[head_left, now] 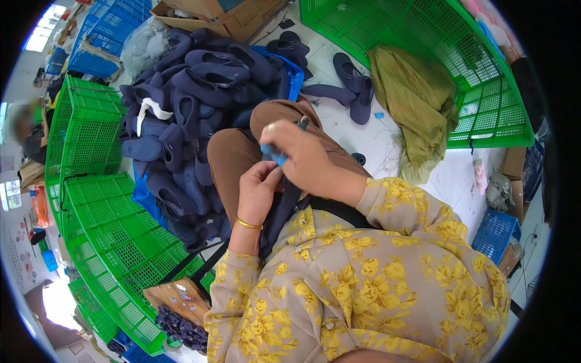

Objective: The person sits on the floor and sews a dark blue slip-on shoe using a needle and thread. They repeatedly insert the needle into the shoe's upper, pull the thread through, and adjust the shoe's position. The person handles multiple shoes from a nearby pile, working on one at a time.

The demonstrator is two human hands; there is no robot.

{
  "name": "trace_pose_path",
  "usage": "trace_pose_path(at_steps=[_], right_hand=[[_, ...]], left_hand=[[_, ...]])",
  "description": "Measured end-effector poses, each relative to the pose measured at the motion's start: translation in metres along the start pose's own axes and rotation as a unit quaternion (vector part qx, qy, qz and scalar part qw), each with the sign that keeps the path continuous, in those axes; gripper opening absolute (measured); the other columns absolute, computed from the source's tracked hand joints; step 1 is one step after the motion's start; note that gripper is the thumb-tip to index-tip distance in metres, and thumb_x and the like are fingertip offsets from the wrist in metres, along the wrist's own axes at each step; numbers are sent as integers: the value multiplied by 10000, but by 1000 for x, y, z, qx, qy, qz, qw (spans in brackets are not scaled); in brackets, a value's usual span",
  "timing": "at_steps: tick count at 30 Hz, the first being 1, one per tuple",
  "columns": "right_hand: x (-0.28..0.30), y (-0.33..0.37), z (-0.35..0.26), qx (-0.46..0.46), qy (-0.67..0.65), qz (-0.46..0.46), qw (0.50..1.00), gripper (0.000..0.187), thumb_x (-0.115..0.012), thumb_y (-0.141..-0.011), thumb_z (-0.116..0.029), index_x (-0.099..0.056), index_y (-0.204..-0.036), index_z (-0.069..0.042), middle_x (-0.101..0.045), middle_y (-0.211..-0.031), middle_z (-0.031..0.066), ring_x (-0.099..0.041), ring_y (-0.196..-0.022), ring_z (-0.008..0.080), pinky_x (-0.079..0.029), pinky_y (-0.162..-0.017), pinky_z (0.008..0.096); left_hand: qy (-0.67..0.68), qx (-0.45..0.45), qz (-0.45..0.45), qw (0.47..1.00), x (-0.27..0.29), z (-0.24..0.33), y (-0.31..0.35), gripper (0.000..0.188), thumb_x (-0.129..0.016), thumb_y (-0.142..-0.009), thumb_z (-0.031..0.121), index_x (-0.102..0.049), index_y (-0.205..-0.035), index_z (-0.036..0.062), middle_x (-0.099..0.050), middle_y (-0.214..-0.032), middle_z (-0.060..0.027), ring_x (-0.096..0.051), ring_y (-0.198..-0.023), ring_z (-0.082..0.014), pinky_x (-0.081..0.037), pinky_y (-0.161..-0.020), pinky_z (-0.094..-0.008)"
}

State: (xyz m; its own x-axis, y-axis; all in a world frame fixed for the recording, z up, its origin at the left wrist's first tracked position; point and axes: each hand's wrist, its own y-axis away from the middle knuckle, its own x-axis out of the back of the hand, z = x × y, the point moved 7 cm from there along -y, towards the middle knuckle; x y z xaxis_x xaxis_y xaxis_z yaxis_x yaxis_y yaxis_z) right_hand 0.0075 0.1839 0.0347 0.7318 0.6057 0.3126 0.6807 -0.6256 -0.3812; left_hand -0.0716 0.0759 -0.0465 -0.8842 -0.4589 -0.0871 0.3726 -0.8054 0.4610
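Note:
In my lap, a dark navy shoe (279,222) lies lengthwise, partly covered by my hands. My left hand (256,189) is closed, thumb and fingertips pinched together at the shoe's upper end. Just right of it, my right hand (305,156) is curled, slightly blurred, around a small tool whose dark end (302,123) sticks out past the knuckles. Something bright blue (273,155) shows at its fingers; whether it belongs to the tool or wraps a finger, I cannot tell. The fingertips of both hands nearly meet.
A big heap of navy slip-on shoes (193,139) lies left of my knees, with a white strip (150,115) on it. Green crates (115,242) curve along the left. Several loose shoes (361,100), an olive cloth (411,103) and another green crate (393,24) are ahead right.

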Motion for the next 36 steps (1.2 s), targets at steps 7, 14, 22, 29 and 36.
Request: trace_pose_path(at_steps=[7,14,22,29,36], right_hand=[[64,-25,-32,-268,-325,-11,907,184,-626,-947,-151,-562,-1115,-117,-476,-728,-46,-377,-530,28,-271,-444,204],[227,-23,-140,28,-465,-30,885,160,-568,-982,-203,-506,-1071,-85,-349,-685,-46,-379,-564,103,-433,-580,203],[178,16,-185,81,-487,-402,771,136,-689,-911,-138,-696,-990,-27,-600,-806,104,-605,-695,226,-544,-650,379],[151,19,-197,100,-563,-417,706,147,-677,-906,-54,-668,-966,81,-506,-672,122,-512,-605,222,-477,-563,372],[165,11,-190,86,-551,-413,720,141,-659,-914,-59,-663,-967,71,-500,-687,116,-504,-611,226,-506,-585,404]], left_hand=[[-43,-44,72,995,4,11,3,159,-604,-965,177,-593,-887,39,-567,-721,26,-539,-573,-50,-474,-532,-216],[-69,-59,103,990,5,6,0,176,-605,-962,187,-585,-862,43,-542,-668,20,-513,-519,-53,-443,-476,-229],[-315,-257,215,888,-2,36,10,130,-659,-896,130,-575,-844,45,-576,-669,-62,-555,-561,-186,-457,-546,-310],[-326,-204,138,913,-6,53,13,137,-692,-843,117,-583,-844,35,-610,-730,-116,-602,-649,-247,-487,-637,-353],[-361,-221,112,899,-11,65,18,121,-697,-807,97,-601,-827,27,-618,-742,-125,-611,-660,-263,-495,-645,-362]])
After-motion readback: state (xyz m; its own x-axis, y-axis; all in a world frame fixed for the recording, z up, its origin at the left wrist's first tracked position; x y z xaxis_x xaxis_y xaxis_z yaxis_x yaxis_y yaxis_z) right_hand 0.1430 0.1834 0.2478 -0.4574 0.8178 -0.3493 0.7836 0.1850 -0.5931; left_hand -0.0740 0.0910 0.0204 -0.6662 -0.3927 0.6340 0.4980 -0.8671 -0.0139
